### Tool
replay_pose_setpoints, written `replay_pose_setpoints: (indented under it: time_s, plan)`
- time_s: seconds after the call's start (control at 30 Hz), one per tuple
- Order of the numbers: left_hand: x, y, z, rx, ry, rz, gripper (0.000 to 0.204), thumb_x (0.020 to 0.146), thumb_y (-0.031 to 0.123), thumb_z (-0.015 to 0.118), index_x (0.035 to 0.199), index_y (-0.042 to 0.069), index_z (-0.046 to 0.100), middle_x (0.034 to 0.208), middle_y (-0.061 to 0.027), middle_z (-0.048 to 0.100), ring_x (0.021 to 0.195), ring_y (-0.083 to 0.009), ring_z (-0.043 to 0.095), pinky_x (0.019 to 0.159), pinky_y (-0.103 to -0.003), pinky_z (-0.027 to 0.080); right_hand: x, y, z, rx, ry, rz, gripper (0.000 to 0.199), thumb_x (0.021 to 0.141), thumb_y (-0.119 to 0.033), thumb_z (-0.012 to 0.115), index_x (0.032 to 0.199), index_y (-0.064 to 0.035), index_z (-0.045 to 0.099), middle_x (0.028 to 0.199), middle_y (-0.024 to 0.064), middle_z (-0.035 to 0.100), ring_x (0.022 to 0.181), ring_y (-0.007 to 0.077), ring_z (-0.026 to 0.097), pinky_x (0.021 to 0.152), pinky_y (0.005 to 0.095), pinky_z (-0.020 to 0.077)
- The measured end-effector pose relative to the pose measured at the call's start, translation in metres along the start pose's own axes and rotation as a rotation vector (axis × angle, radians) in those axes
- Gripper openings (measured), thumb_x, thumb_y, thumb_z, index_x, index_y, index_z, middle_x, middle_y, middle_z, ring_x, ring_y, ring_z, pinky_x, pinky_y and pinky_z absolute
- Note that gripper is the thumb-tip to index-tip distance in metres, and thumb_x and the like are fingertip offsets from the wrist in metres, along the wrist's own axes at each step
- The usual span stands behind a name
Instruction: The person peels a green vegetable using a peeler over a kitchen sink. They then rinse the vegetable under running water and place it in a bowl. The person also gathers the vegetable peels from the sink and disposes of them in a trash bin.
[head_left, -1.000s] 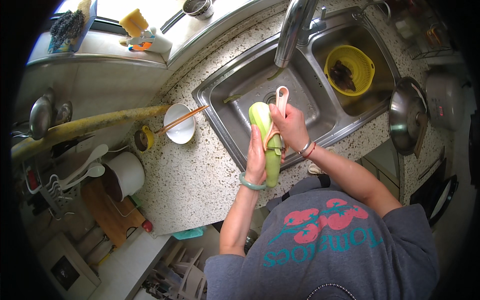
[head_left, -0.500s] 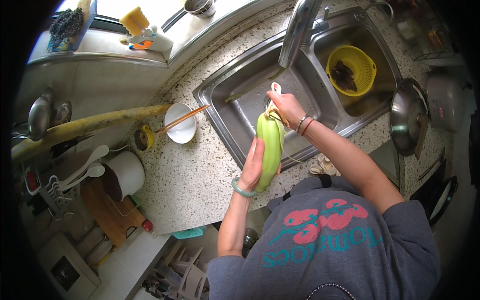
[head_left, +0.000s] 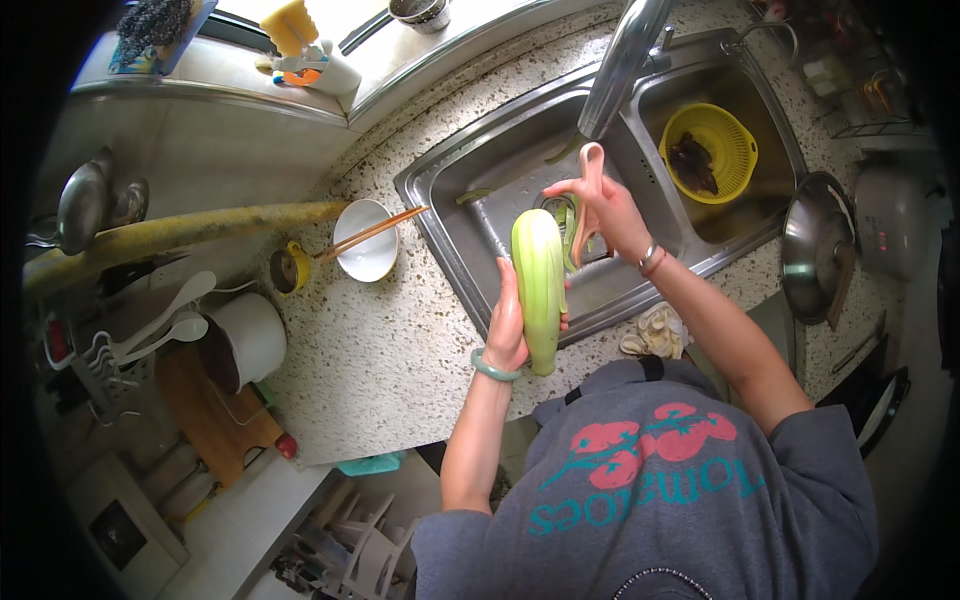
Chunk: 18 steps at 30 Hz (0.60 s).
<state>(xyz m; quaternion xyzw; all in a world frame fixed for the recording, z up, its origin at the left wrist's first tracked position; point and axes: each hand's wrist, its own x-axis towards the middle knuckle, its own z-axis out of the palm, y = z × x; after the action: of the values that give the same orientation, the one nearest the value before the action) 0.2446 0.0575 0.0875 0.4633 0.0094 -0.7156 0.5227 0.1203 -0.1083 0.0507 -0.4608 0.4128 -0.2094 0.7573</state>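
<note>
My left hand [head_left: 508, 325] is wrapped round a long pale-green gourd [head_left: 537, 275], held tilted over the near edge of the left sink basin [head_left: 598, 288]. Its upper face looks pale and wet. In my right hand [head_left: 618, 222] is a pink peeler [head_left: 591, 175], raised just to the right of the gourd's far end, with the index finger stretched to the left. A green strip of peel [head_left: 569, 235] hangs near the peeler; whether it is attached cannot be made out. More peel [head_left: 473, 196] lies in the basin.
Over the basin reaches a metal faucet [head_left: 622, 75]. The right basin holds a yellow colander [head_left: 742, 150] with something dark inside. At left stand a white bowl [head_left: 372, 268] with chopsticks [head_left: 375, 233] across it, a white pot [head_left: 263, 340] and a cutting board [head_left: 205, 405]. A pan lid [head_left: 815, 235] leans at right.
My right hand has moved off the gourd's far end, to the right, bringing the peeler into fuller view. A pale surface now shows on the gourd, and more green peel appears beside it.
</note>
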Motion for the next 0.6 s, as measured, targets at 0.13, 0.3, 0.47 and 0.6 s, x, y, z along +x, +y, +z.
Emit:
replay_pose_setpoints:
  time_s: [0.13, 0.3, 0.47, 0.6]
  plan:
    - [0.005, 0.0, 0.003, -0.07, 0.007, -0.045, 0.078, 0.091, 0.072, 0.02, 0.113, 0.005, 0.054, 0.087, -0.0096, 0.058, 0.066, -0.0167, 0.059, 0.057, -0.029, 0.053, -0.035, -0.019, 0.01, -0.226, -0.213, -0.298, 0.025, 0.093, -0.024, 0.056, 0.094, -0.0007, 0.064, 0.088, 0.0006, 0.067, 0.065, 0.0092, 0.058, 0.058, 0.0291, 0.0465]
    - [0.003, 0.002, 0.008, -0.24, -0.012, -0.013, 0.07, 0.093, 0.068, 0.028, 0.113, 0.006, 0.055, 0.085, -0.0075, 0.057, 0.069, -0.0171, 0.06, 0.056, -0.029, 0.053, -0.022, 0.007, 0.0, -0.819, 0.239, -0.495, 0.03, 0.092, -0.03, 0.06, 0.086, -0.0003, 0.06, 0.068, -0.0019, 0.055, 0.059, 0.0077, 0.052, 0.054, 0.0297, 0.0434]
    - [0.004, 0.005, 0.016, -0.173, 0.064, 0.064, 0.067, 0.095, 0.065, 0.028, 0.114, 0.007, 0.055, 0.085, -0.0067, 0.057, 0.07, -0.0173, 0.059, 0.057, -0.03, 0.053, -0.028, 0.012, 0.009, -0.019, 0.311, -0.092, 0.039, 0.095, -0.04, 0.058, 0.076, -0.0054, 0.055, 0.066, -0.0037, 0.053, 0.058, 0.0036, 0.048, 0.051, 0.0214, 0.0391]
    - [0.006, 0.006, 0.022, -0.159, 0.08, 0.075, 0.066, 0.096, 0.064, 0.027, 0.116, 0.008, 0.055, 0.086, -0.0056, 0.058, 0.07, -0.0166, 0.059, 0.06, -0.031, 0.053, -0.038, -0.004, 0.046, 0.046, 0.294, -0.084, 0.04, 0.093, -0.039, 0.06, 0.074, -0.004, 0.057, 0.067, -0.0021, 0.056, 0.06, 0.0048, 0.051, 0.053, 0.0245, 0.0419]
